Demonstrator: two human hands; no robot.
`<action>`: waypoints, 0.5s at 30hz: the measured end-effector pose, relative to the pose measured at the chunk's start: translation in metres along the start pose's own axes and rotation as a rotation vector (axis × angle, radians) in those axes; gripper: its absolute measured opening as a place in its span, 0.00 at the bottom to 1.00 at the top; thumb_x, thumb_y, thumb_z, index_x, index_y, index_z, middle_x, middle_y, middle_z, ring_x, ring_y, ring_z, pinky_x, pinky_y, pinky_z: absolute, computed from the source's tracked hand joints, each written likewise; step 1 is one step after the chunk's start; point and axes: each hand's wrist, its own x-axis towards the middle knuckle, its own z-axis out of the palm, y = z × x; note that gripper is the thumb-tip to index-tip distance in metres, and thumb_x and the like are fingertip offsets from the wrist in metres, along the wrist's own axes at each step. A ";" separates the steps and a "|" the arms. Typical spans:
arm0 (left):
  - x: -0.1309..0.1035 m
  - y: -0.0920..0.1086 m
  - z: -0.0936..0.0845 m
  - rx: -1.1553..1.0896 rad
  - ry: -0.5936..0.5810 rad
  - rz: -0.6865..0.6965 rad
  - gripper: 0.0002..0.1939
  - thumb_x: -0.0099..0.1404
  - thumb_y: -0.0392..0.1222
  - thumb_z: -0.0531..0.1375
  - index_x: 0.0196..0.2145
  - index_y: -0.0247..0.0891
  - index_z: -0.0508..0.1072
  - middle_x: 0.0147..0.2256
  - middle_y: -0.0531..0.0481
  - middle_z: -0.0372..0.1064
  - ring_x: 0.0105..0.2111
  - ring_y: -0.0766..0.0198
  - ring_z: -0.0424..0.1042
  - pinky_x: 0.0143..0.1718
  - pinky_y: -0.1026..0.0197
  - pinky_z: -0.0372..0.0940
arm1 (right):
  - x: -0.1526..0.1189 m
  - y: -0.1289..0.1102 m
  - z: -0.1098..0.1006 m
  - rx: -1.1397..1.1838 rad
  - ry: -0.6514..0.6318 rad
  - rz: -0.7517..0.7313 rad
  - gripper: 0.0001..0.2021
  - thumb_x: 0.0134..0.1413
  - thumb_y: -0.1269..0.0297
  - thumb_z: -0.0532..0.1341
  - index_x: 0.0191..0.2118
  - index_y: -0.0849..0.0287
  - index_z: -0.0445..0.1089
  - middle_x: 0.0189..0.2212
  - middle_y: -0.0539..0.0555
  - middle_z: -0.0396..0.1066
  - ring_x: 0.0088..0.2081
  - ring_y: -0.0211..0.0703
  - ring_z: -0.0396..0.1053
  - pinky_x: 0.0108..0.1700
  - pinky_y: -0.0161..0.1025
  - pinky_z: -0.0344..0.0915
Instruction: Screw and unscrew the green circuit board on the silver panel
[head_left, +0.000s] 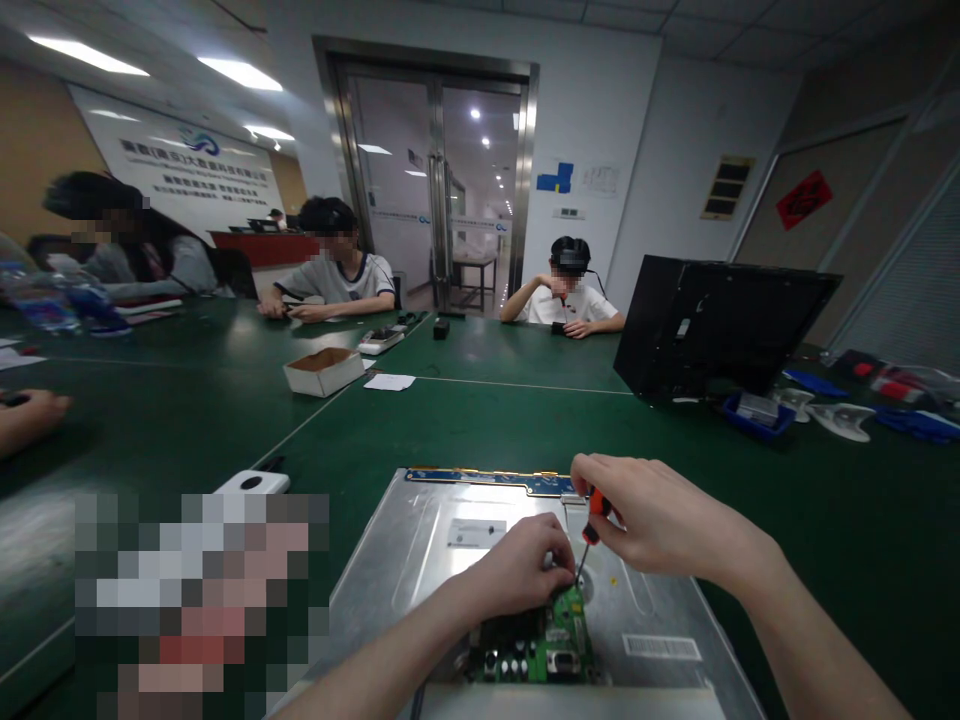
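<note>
A metal panel [660, 610] lies on the green table, with a green circuit board [551, 640] on its near part and a blue strip board [480, 480] along its far edge. My right hand [645, 515] is closed around a red and black screwdriver [595, 515], whose shaft slants down to the circuit board's upper corner. Beside the tip, my left hand [529, 565] has its fingers bent together at that same corner; what they pinch, if anything, is hidden.
A black monitor-like casing [720, 325] stands at the right, near a blue tray [759, 415]. An open box [322, 372] and a white device [255, 484] are to the left. People sit across the table; another person's hand [34, 418] rests at far left.
</note>
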 end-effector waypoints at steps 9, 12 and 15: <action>0.002 -0.002 0.000 0.005 -0.003 0.008 0.04 0.57 0.30 0.63 0.27 0.36 0.76 0.35 0.50 0.70 0.38 0.60 0.68 0.39 0.63 0.61 | 0.005 -0.002 0.003 -0.090 0.029 0.064 0.07 0.55 0.63 0.63 0.34 0.55 0.63 0.27 0.49 0.71 0.28 0.41 0.67 0.26 0.35 0.48; 0.002 -0.002 0.000 0.007 -0.008 0.021 0.04 0.58 0.30 0.63 0.27 0.37 0.75 0.36 0.50 0.70 0.38 0.60 0.68 0.39 0.63 0.61 | 0.004 -0.002 0.002 -0.095 0.012 0.081 0.07 0.57 0.60 0.63 0.35 0.55 0.64 0.27 0.49 0.71 0.27 0.42 0.68 0.25 0.36 0.49; 0.001 -0.002 0.000 0.017 -0.004 0.016 0.04 0.58 0.31 0.63 0.28 0.37 0.76 0.35 0.50 0.70 0.38 0.60 0.68 0.39 0.63 0.61 | 0.003 -0.001 0.001 -0.022 0.009 0.027 0.09 0.55 0.61 0.64 0.39 0.55 0.64 0.31 0.49 0.72 0.30 0.42 0.69 0.27 0.36 0.51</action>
